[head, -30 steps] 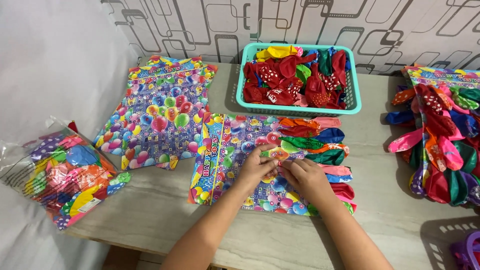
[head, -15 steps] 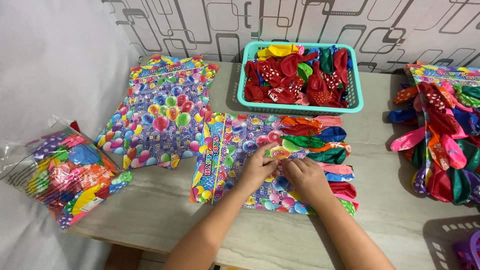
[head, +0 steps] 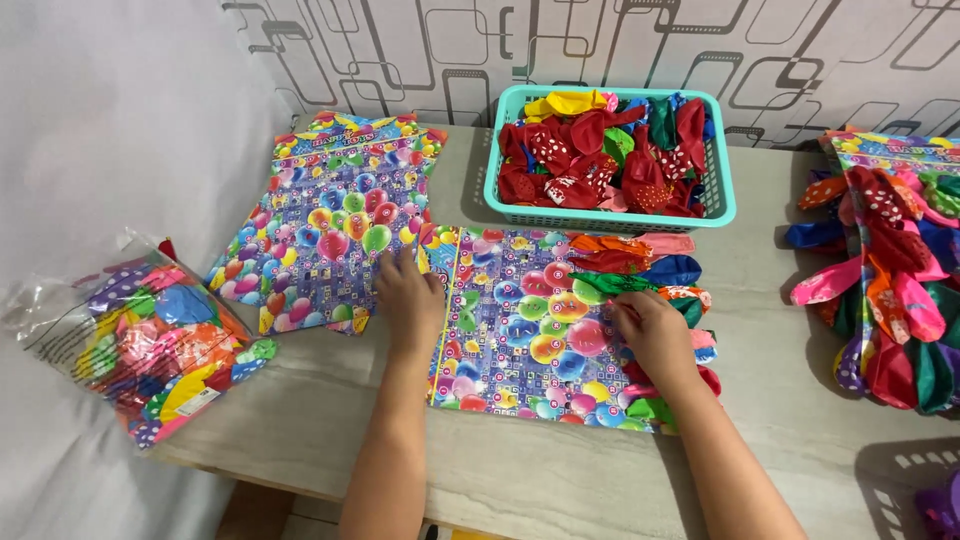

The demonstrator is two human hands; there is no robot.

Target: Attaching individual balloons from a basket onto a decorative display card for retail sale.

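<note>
Pale, wood-grained tabletop (head: 560,480) runs across the view, backed by a wall papered in grey rounded-rectangle outlines, with a plain white wall on the left.

On that table the left hand (head: 408,300) lies palm down, fingers loosely together, its fingertips on the left edge of a balloon-printed card sheet (head: 520,330), right at the narrow gap between that sheet and a stack of similar printed sheets (head: 335,220) to the left. The right hand (head: 655,335) rests on the right part of the same sheet, fingers curled, with the fingertips pressed down near a row of flat balloons (head: 650,270); whether it pinches one of them cannot be told. The sheet lies flat between the two hands, directly in front of the person, and the uninflated balloons, orange, red, blue and green, stick out from its right side in a column.

Just beyond the sheet stands a teal plastic basket (head: 610,218) filled with mostly red balloons, some spotted white. Far left, near the table's edge, sits a clear plastic bag (head: 140,340) stuffed with mixed-colour balloons. At the right edge another printed sheet carries a heap of loose balloons (head: 890,270), well apart from the right hand.
</note>
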